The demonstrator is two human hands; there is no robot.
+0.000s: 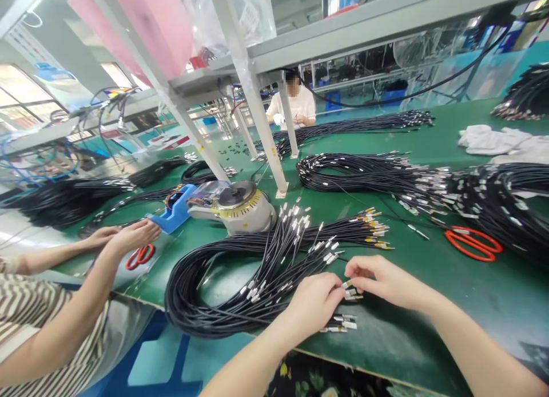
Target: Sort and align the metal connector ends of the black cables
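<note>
My left hand [315, 303] lies over the near end of a looped bundle of black cables [184, 288], its thumb and fingers closed on a cable end. Close by on the right, my right hand [375, 280] pinches at the same silver cable tip [346, 284], its fingers bent. More metal cable ends [343, 324] stick out below my left hand. Further ends of this bundle, some with yellow bands [375, 228], fan out beyond my hands. How firmly my right fingers hold the tip is partly hidden.
A round tape dispenser [246, 208] and a blue tape holder [174, 211] stand left of centre. Orange-handled scissors [472, 243] lie at right. More cable bundles [355, 174] and white gloves [501, 139] lie behind. Shelf posts [268, 128] rise mid-table. A co-worker's hands [128, 237] are at left; another person sits opposite.
</note>
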